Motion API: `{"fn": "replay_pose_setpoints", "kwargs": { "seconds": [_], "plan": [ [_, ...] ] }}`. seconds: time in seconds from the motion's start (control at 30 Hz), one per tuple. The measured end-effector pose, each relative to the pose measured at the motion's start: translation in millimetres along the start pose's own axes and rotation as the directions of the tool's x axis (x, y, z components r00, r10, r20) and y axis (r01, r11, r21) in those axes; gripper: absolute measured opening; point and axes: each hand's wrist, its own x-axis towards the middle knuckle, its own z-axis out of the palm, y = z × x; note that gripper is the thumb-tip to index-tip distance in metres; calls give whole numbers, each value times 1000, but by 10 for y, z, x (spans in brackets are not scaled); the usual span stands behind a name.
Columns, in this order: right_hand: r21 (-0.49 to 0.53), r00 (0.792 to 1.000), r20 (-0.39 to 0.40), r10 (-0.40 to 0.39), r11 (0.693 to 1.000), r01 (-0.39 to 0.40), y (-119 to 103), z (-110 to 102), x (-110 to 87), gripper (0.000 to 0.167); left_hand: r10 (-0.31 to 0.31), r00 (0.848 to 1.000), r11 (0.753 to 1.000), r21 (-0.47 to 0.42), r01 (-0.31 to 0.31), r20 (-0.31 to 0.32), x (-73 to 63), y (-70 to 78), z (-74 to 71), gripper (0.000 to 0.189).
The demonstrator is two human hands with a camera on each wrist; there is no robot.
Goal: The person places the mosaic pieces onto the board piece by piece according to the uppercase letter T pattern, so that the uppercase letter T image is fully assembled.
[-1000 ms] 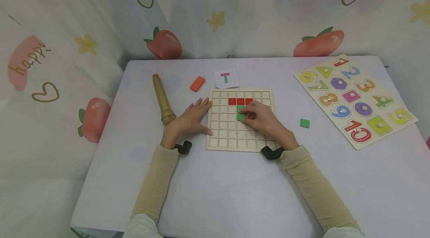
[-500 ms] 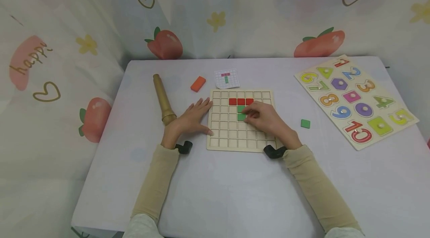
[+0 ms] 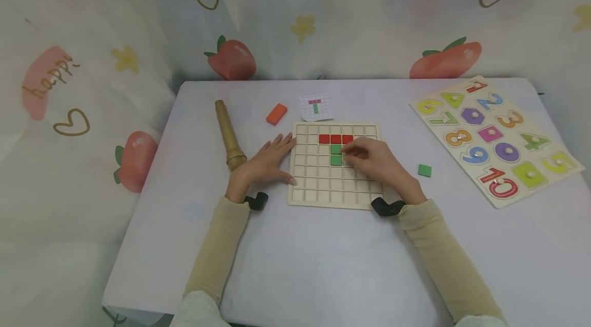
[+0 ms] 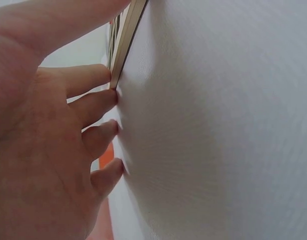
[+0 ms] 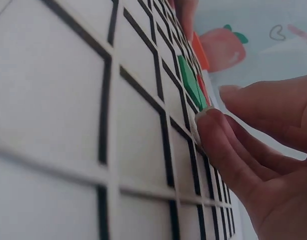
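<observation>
A wooden grid board (image 3: 314, 183) lies on the table in the head view. A row of red square tiles (image 3: 330, 139) sits in its cells, with two green tiles (image 3: 336, 160) running down below the middle one. My left hand (image 3: 268, 165) lies spread on the table, thumb and fingertips against the board's left edge. Over the board, right beside the green tiles, is my right hand (image 3: 376, 160). Its thumb and index finger are bent and apart, and the right wrist view shows nothing between them; the thumb tip appears at the board by a green tile (image 5: 191, 82).
Behind the board are a small grid card (image 3: 316, 107) with a red-and-green T and an orange block (image 3: 276, 114). A brown stick (image 3: 228, 134) lies left. To the right are a loose green tile (image 3: 425, 170) and a number puzzle board (image 3: 498, 142).
My right hand has moved slightly right, off the edge of the green tiles, which show more fully. My left hand stays against the board. The head view has shifted a little.
</observation>
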Motion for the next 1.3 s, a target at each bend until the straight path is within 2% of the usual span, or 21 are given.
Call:
{"fn": "replay_pose_setpoints", "kwargs": {
  "seconds": [0.33,0.47,0.77,0.93,1.1,1.3],
  "plan": [
    [-65,994,-97,45,997,-52,162,-289,-276,25,0,1000,1000,5,0,1,11,35,-5,116],
    [-82,990,-112,90,992,-99,250,-383,-397,27,-1,1000,1000,5,1,4,16,35,1,117],
    [-149,982,-144,124,978,-145,464,-567,-636,33,-17,1000,1000,2,17,4,11,44,2,117],
    [-180,972,-159,173,963,-201,575,-653,-754,36,-14,1000,1000,7,14,9,2,49,-1,118],
    [-217,964,-197,179,951,-221,679,-744,-856,37,-9,1000,1000,24,9,1,23,30,12,117],
    [-235,967,-165,194,944,-230,787,-833,-924,41,-9,1000,999,35,9,18,47,40,-1,117]
  ]
}}
